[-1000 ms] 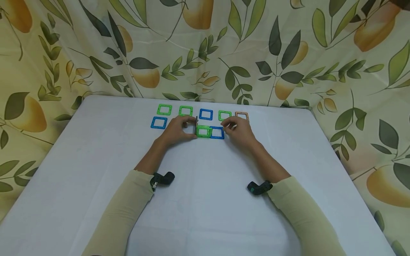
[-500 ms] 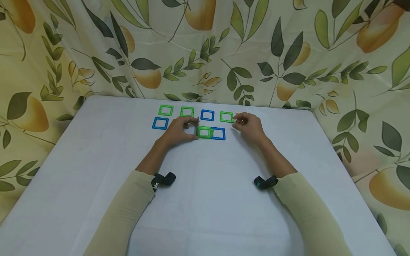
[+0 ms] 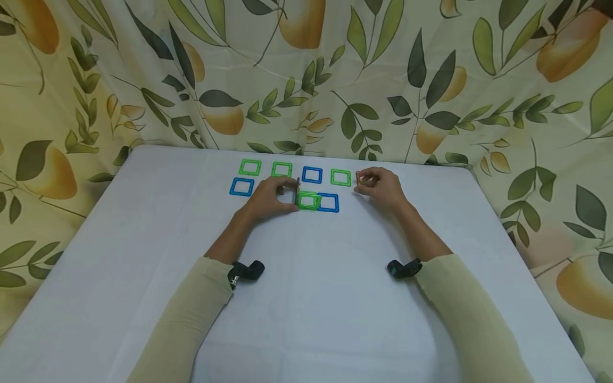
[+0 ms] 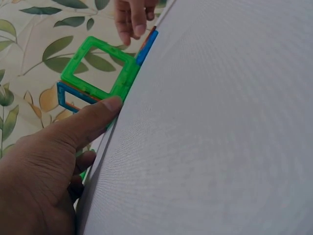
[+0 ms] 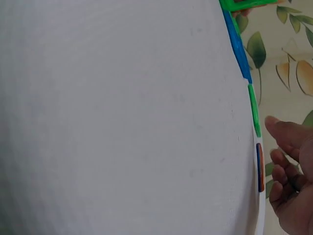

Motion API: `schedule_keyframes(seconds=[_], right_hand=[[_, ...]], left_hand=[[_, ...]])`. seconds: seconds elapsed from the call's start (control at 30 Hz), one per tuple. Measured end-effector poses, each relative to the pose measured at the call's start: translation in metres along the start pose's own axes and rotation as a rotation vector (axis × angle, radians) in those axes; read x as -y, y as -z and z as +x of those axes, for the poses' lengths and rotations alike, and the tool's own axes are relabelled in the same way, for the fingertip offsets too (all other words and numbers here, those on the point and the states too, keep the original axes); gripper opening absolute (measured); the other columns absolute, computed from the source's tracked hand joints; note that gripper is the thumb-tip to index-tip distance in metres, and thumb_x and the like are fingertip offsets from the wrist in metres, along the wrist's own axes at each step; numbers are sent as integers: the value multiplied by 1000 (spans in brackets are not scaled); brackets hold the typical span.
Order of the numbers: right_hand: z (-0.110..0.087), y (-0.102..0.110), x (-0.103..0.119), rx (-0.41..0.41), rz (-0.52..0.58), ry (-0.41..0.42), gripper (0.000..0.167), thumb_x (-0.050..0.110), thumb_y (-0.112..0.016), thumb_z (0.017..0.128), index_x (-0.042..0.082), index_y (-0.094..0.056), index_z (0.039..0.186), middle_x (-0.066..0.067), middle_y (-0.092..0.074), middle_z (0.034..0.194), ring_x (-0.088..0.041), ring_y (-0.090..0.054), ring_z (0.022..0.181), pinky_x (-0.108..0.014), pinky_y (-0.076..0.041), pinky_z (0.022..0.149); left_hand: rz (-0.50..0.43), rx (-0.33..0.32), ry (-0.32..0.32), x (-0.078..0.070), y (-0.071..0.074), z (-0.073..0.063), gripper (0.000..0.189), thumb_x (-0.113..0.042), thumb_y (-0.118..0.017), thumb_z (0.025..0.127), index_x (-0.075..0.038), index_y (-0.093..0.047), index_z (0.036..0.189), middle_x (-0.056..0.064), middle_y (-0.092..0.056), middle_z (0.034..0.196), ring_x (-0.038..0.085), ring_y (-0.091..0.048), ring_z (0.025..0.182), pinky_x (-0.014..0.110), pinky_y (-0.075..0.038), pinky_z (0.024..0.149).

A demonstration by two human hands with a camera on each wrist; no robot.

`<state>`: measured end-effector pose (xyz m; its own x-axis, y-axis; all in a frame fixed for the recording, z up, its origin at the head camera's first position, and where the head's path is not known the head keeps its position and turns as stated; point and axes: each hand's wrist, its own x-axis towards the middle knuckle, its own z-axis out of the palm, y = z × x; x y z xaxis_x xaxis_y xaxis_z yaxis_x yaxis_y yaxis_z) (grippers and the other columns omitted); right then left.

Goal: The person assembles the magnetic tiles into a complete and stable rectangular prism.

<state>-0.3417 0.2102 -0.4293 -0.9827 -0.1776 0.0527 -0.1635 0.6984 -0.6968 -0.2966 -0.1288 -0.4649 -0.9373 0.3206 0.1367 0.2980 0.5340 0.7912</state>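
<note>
My left hand [image 3: 270, 198] pinches a square blue magnetic tile [image 4: 73, 95] standing on its edge, with thumb and index finger at opposite ends. That tile looks dark and edge-on in the head view. Against it a green magnetic tile [image 4: 93, 66] stands raised in the left wrist view, near my thumb tip. A flat blue tile [image 3: 335, 203] adjoins the green pieces on the right. My right hand [image 3: 383, 186] is over the orange magnetic tile [image 5: 260, 168], thumb extended, other fingers loosely bent. A small gap shows between hand and orange tile in the right wrist view.
Along the back of the white table [image 3: 282, 298] lie loose flat tiles: a green tile [image 3: 250, 160], another green tile [image 3: 282, 163], a blue tile [image 3: 312, 168] and a third green tile [image 3: 341, 171]. One more blue tile [image 3: 241, 179] lies at left. A patterned curtain [image 3: 306, 80] hangs behind.
My right hand has moved right, from beside the flat blue tile to over the orange tile. The left hand keeps its hold on the standing tile.
</note>
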Motion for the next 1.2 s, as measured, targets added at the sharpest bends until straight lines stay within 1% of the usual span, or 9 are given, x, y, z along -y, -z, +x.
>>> schedule_keyframes(seconds=[0.17, 0.3, 0.43, 0.53, 0.67, 0.77, 0.9, 1.07, 1.2], right_hand=[[4, 6, -7, 18, 11, 12, 42, 16, -84, 91, 6, -72, 130, -18, -63, 123, -33, -52, 109, -42, -40, 89], [6, 11, -14, 38, 9, 6, 44, 17, -85, 91, 6, -72, 132, -18, -59, 126, -35, -50, 113, -46, -40, 94], [9, 17, -20, 54, -8, -19, 48, 19, -85, 92, 7, -69, 136, -19, -56, 126, -37, -47, 117, -50, -39, 95], [12, 19, -26, 68, -18, -31, 50, 19, -83, 93, 7, -68, 139, -19, -56, 128, -38, -46, 120, -51, -38, 97], [17, 21, -36, 93, -42, -28, 53, 20, -80, 95, 8, -64, 144, -20, -55, 137, -39, -45, 123, -54, -37, 102], [19, 23, -39, 109, -65, -31, 56, 24, -79, 96, 8, -62, 147, -22, -52, 142, -40, -43, 123, -55, -37, 100], [20, 24, -40, 118, -87, -40, 57, 26, -78, 97, 5, -61, 147, -23, -52, 139, -40, -42, 121, -54, -36, 98], [22, 24, -39, 114, -74, -46, 55, 24, -79, 96, 0, -62, 143, -22, -54, 131, -40, -43, 119, -53, -36, 98], [24, 22, -39, 90, -37, -32, 53, 18, -81, 94, -1, -61, 140, -21, -55, 123, -36, -47, 112, -46, -39, 92]], left_hand=[[4, 2, 3, -2, -1, 0, 65, -21, -94, 80, -14, -67, 139, -2, -66, 130, 20, -56, 109, 38, -48, 93], [9, 3, 3, -3, -1, 0, 65, -21, -94, 80, -14, -67, 139, -1, -66, 131, 20, -55, 109, 38, -48, 93], [4, 1, 8, -2, -3, 0, 66, -22, -94, 80, -15, -66, 140, -3, -65, 132, 20, -55, 109, 38, -48, 94], [0, 0, 6, 0, -3, 0, 67, -22, -94, 80, -16, -66, 140, -3, -65, 132, 20, -55, 110, 38, -48, 94], [-4, -1, 12, 0, -3, -1, 66, -22, -94, 80, -16, -66, 140, -4, -66, 133, 20, -55, 110, 39, -48, 95], [-8, -1, 20, -1, -2, -2, 66, -22, -94, 80, -17, -67, 140, -4, -66, 133, 20, -55, 110, 39, -48, 95], [-8, -3, 20, -1, -1, -2, 66, -22, -94, 80, -17, -67, 140, -5, -66, 132, 20, -54, 109, 39, -47, 95], [-10, -6, 11, 0, -1, 0, 65, -21, -94, 80, -16, -67, 139, -5, -67, 131, 20, -54, 109, 39, -47, 94], [-8, -9, 9, 1, 0, 0, 65, -21, -94, 80, -16, -68, 139, -5, -67, 130, 20, -55, 108, 39, -47, 94]])
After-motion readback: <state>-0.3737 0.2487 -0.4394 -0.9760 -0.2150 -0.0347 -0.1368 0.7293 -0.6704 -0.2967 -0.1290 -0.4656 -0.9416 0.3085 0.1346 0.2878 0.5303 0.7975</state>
